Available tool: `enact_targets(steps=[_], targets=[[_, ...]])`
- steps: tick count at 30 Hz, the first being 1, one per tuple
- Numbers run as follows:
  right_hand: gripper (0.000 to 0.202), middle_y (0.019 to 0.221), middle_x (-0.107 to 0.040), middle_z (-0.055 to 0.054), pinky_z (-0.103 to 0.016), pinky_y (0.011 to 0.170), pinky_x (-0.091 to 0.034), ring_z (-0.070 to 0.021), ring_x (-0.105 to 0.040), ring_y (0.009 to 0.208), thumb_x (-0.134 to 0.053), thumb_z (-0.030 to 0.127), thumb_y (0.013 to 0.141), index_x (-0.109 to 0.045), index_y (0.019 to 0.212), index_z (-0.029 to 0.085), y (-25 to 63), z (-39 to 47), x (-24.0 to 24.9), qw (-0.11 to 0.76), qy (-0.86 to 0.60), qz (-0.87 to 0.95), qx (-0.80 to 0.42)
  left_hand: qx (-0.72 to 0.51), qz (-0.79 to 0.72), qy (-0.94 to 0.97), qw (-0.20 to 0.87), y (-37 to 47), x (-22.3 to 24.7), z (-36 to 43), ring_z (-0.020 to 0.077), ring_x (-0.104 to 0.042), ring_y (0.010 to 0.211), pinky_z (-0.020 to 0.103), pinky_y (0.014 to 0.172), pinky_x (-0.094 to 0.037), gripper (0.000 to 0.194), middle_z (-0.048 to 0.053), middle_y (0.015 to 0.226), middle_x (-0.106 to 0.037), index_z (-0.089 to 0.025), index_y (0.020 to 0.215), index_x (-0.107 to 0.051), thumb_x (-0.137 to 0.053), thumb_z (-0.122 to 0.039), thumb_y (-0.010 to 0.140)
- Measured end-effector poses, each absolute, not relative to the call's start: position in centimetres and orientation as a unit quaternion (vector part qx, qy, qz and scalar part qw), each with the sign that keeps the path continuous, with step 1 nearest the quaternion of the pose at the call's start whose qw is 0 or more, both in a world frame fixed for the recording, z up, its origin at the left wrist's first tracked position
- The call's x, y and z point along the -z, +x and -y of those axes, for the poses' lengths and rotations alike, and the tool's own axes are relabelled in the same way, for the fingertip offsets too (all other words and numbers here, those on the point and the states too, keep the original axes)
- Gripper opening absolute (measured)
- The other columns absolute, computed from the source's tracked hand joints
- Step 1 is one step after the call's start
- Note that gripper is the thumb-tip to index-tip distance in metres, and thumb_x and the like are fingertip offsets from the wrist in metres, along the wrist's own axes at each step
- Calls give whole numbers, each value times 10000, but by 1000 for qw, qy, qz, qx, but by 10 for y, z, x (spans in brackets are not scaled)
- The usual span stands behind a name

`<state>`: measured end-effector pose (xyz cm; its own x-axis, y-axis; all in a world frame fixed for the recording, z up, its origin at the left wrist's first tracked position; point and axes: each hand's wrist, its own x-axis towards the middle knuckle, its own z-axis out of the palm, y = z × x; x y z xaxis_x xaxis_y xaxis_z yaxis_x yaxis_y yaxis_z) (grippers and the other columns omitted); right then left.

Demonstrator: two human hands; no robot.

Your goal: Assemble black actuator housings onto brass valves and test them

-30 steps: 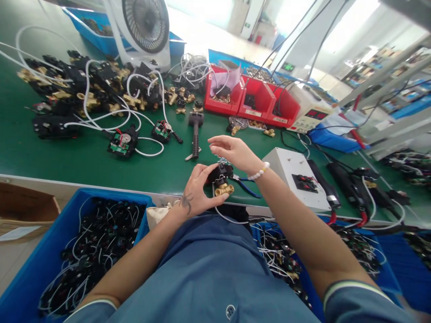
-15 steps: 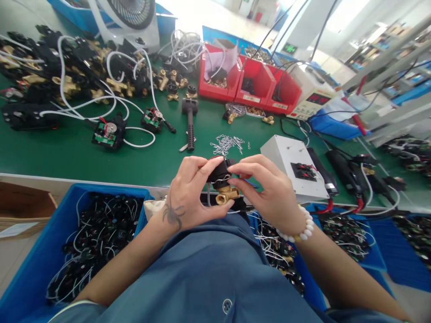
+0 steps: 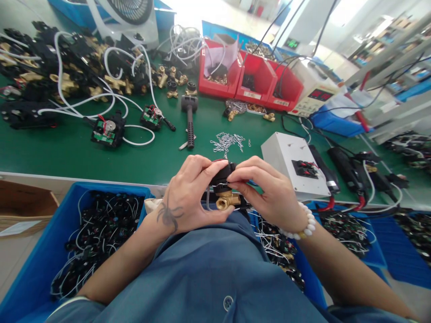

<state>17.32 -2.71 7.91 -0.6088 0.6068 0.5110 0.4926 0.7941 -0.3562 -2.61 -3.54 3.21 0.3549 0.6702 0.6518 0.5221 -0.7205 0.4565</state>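
My left hand [image 3: 188, 195] is wrapped round a valve assembly [image 3: 225, 197], a brass body under a black housing, near the table's front edge. The thumb and index finger reach over and under it. From the other side, my right hand [image 3: 269, 195] pinches at the black part, its thumb and index fingertips by a thin metal clip [image 3: 220, 184] around the joint. The brass opening faces me. Beyond the hands lies a pile of small metal clips [image 3: 227, 142] on the green table [image 3: 161, 163].
A black mallet [image 3: 190, 121] lies behind. Red bins [image 3: 252, 96] stand at the back, with a grey-white box [image 3: 292, 166] at right. Wired assemblies [image 3: 109, 130] fill the left. Blue crates [image 3: 72, 202] sit below the table edge.
The valve assembly has turned slightly and stands more upright in my hands. Both hands keep their hold, with the right fingertips shifted a little on the black part.
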Motion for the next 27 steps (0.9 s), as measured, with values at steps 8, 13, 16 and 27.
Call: enact_targets(steps=[8, 13, 16, 27], targets=[[98, 998, -640, -51, -270, 822, -540, -151, -626, 937, -616, 124, 926, -611, 1003, 185, 176, 25, -73, 299, -362, 880, -74, -420, -379, 822, 62, -21, -22, 26, 247, -574, 952, 394, 799, -582, 649, 113, 1051, -603, -84, 1291, -565, -727, -416, 757], [34, 967, -635, -80, -273, 805, -533, -165, -614, 909, -592, 130, 942, -609, 969, 142, 175, 29, -69, 257, -366, 894, -15, -416, -369, 829, 54, -16, -19, 27, 259, -584, 958, 392, 746, -591, 631, 131, 1049, -625, -53, 1280, -583, -707, -399, 767], [67, 958, -632, -93, -292, 782, -532, -186, -598, 895, -550, 116, 959, -612, 982, 122, 173, 36, -69, 226, -379, 896, 44, -414, -364, 833, 46, -14, -20, 28, 255, -586, 978, 385, 749, -600, 617, 123, 1063, -629, -70, 1295, -566, -687, -387, 780], [302, 897, -626, -125, -345, 708, -546, -235, -547, 841, -345, 78, 992, -643, 992, 125, 167, 40, -88, 97, -301, 935, 160, -388, -347, 853, 38, -15, -21, 27, 258, -583, 983, 349, 694, -590, 570, 103, 1039, -610, -136, 1290, -545, -655, -358, 777]])
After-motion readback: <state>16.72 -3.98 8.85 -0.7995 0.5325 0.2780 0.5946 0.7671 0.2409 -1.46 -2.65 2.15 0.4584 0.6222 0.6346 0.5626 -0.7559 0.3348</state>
